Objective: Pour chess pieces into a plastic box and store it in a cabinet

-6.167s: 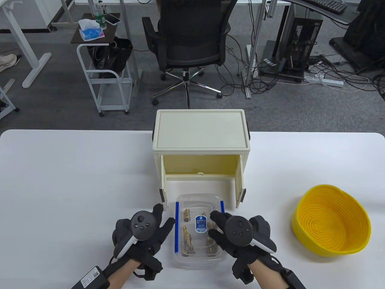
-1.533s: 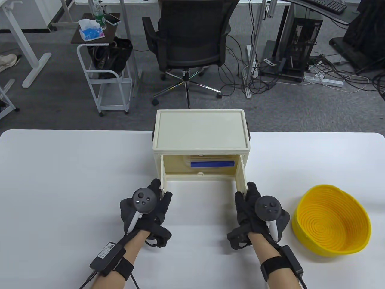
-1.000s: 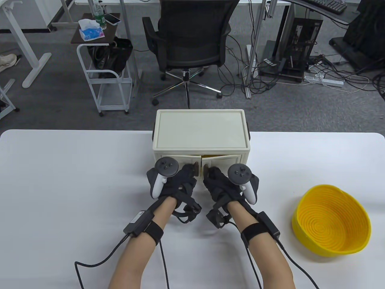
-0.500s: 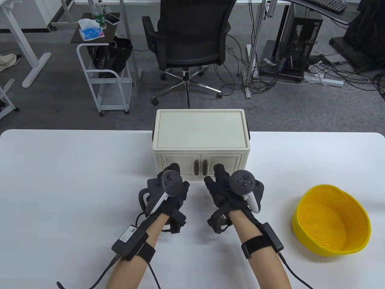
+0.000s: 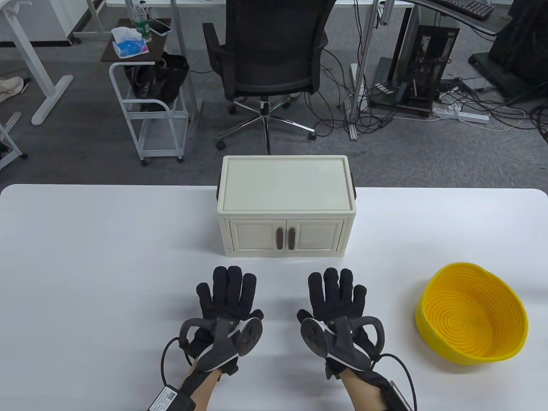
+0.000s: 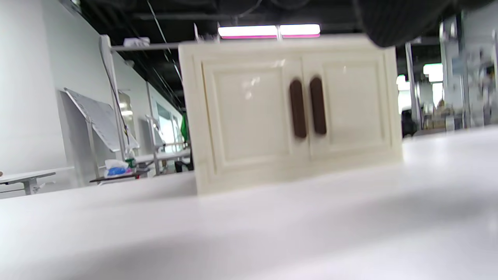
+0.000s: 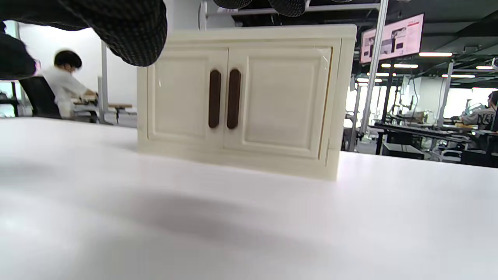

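Observation:
The cream cabinet (image 5: 286, 205) stands at the table's far middle with both doors closed and two brown handles (image 5: 285, 238) side by side. It also shows in the left wrist view (image 6: 290, 109) and in the right wrist view (image 7: 243, 97). The plastic box with the chess pieces is hidden from every view. My left hand (image 5: 229, 295) lies flat on the table in front of the cabinet, fingers spread and empty. My right hand (image 5: 336, 293) lies flat beside it, also spread and empty. Both hands are apart from the cabinet.
A yellow woven bowl (image 5: 471, 319) sits empty at the table's right. Beyond the table's far edge stand an office chair (image 5: 267, 55) and a white cart (image 5: 147, 94).
Both doors were pushed shut with the box inside the cabinet. Since half a second ago both hands have drawn back from the doors and now lie flat on the table.

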Demonstrator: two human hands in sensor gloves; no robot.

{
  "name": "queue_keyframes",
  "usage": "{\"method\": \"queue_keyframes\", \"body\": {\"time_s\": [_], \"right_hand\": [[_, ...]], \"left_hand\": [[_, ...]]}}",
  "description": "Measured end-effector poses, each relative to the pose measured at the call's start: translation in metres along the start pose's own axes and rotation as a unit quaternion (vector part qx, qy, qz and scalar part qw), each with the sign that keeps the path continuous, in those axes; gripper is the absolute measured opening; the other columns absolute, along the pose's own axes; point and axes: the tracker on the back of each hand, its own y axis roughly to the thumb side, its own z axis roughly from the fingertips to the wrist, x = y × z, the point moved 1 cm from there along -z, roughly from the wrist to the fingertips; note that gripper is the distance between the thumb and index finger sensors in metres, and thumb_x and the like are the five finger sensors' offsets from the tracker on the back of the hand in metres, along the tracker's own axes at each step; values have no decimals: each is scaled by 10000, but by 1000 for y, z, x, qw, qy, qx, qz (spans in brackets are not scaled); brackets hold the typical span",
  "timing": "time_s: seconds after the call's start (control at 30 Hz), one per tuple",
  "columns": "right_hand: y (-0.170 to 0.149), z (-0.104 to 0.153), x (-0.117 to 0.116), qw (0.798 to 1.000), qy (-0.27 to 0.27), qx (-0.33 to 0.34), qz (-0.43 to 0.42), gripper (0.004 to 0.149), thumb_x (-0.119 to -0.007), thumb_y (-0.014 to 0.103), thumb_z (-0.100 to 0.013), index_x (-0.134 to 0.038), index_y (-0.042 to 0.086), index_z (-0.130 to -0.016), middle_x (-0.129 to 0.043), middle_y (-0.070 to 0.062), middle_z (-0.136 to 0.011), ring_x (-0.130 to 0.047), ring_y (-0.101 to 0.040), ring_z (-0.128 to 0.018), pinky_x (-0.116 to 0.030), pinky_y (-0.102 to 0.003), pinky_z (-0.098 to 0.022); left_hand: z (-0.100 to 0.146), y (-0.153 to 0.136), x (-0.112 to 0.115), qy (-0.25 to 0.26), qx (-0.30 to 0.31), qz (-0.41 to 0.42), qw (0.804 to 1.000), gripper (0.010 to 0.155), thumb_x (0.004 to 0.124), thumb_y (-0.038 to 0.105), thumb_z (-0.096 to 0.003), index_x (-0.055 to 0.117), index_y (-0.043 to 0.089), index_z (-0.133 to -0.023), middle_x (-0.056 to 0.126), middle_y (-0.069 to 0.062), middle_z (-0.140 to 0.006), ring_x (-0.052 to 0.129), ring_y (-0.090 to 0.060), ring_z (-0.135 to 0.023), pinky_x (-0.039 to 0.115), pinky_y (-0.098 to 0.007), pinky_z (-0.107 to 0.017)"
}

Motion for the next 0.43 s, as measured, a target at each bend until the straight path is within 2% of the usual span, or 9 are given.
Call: {"method": "queue_keyframes", "body": {"time_s": [0.07, 0.43], "right_hand": [[0, -2, -6, 1000, 3, 0, 3, 854, -694, 514, -608, -268, 6, -1146, -332, -387, -1120, -317, -666, -969, -482, -778, -678], [-5, -3, -20, 1000, 23, -1, -13, 830, -690, 502, -608, -299, 2, -1142, -362, -384, -1112, -346, -657, -967, -508, -762, -678]], "left_hand": [[-2, -3, 5, 11, -5, -28, 1000, 794, 608, 567, -562, 205, 199, -1139, 201, -179, -1242, 213, -479, -1136, 364, -762, -753], [-3, -10, 18, -18, -20, 7, 1000, 788, 598, 563, -567, 201, 191, -1138, 199, -188, -1237, 220, -483, -1132, 370, -760, -751]]}}
